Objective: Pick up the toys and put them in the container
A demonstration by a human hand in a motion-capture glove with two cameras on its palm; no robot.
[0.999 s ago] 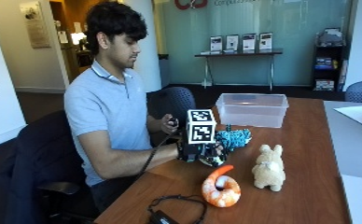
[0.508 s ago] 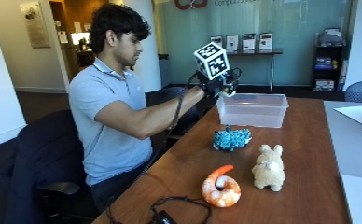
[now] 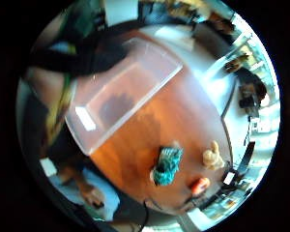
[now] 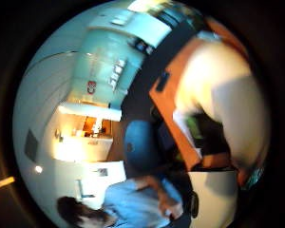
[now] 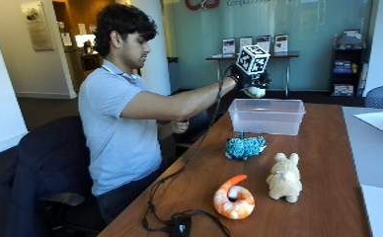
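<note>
From across the table, the gloved right hand [image 5: 252, 81] hangs high above the clear plastic container [image 5: 268, 116], fingers curled round a small pale toy [image 5: 256, 92] that peeks out beneath the glove. To drop it cleanly, I'd say bring the hand down toward the middle of the tub before letting go, so the toy doesn't bounce off the thin rim. Three toys wait on the wooden table [image 5: 323, 148]: a teal knitted toy [image 5: 245, 146] nearest the tub, then a fluffy cream bunny [image 5: 284, 178] sitting upright, and a glossy orange shrimp [image 5: 233, 197] curled in a ring, closest to the near edge. Over to the little-finger palm view: the container [image 3: 121, 92] lies right below, a frosted rectangular box, translucent with rounded corners, and what looks like a shadow on its floor; the teal toy [image 3: 166, 166], bunny [image 3: 213, 155] and shrimp [image 3: 200, 185] sit well apart from it. The thumb-side palm view shows something pale [image 4: 218, 90] bulking close to the palm, likely the held toy.
</note>
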